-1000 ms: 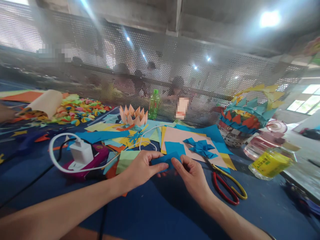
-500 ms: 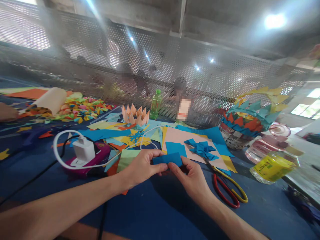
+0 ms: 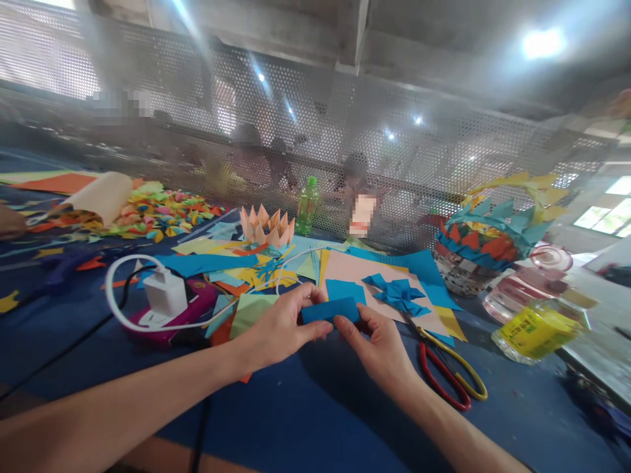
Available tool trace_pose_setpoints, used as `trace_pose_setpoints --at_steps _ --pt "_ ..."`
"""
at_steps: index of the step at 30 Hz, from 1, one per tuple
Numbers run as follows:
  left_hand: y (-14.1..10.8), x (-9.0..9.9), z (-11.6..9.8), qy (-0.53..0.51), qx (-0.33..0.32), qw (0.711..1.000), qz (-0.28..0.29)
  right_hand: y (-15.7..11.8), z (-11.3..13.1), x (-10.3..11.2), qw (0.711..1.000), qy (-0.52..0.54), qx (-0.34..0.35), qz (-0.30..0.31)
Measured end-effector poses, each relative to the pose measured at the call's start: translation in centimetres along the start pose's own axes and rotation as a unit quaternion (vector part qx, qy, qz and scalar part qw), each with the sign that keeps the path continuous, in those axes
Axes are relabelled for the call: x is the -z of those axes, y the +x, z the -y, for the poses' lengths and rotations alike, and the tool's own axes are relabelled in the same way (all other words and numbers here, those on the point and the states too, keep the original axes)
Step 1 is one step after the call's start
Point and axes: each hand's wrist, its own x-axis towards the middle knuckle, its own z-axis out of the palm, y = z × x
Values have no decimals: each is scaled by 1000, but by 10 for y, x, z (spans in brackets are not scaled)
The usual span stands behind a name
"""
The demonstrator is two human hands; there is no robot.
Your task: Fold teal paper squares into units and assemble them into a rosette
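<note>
A small folded strip of blue paper point(image 3: 331, 311) is held level between my two hands. My left hand point(image 3: 283, 325) pinches its left end, thumb in front and fingers behind. At the right end, my right hand point(image 3: 377, 338) grips it the same way. Just beyond lie a flat blue square point(image 3: 342, 291) and a folded blue star shape point(image 3: 401, 294) on a pale pink sheet point(image 3: 352, 266). Scissors with red and yellow handles point(image 3: 451, 368) rest right of my right hand. Light green paper point(image 3: 250, 312) lies beside my left hand.
A purple power strip point(image 3: 197, 305) with a white charger point(image 3: 166, 293) and cable sits left. Behind are a peach paper crown point(image 3: 269, 226) and green bottle point(image 3: 308, 207). At right stand a woven basket point(image 3: 463, 266) and yellow-labelled bottle point(image 3: 537, 328). Another person's hand point(image 3: 10, 222) shows far left.
The fingers of my left hand have shifted slightly on the blue strip, which both hands still hold in nearly the same place. The other person's hand at far left has moved a little left.
</note>
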Motion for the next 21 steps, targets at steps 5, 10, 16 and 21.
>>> trace_pose_setpoints --at_steps 5,10,16,21 --pt "-1 -1 -1 12 -11 1000 -11 1 0 2 1000 -7 7 0" --pt "-2 -2 -1 27 -15 999 -21 0 5 1 1000 -9 13 -5" --pt "2 7 4 40 -21 999 -29 17 -11 23 996 -12 5 -93" --pt "5 8 7 28 -7 999 -16 23 -18 34 992 -2 1 -125"
